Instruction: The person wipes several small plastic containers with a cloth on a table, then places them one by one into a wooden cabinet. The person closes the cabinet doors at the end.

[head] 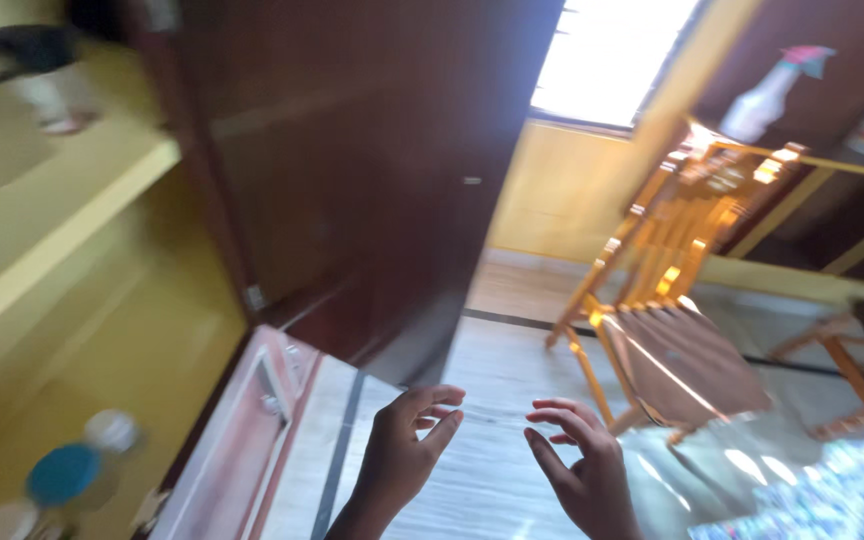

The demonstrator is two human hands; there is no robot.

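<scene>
Head view shows your left hand (402,450) and right hand (577,470) released, holding nothing, nearest the wooden folding chair (672,300): stiff, probably light, best gripped by its frame.

Both empty hands, left hand (400,455) and right hand (580,470), hover open near wooden chair (677,330).

A tall dark brown wooden door (352,170) fills twelve o'clock, a bright barred window (607,55) glares at one o'clock above a yellow wall (562,195), a wooden folding chair (667,300) stands at three o'clock on the pale tiled floor (502,420), and yellow shelves (62,230) run along nine o'clock.
</scene>
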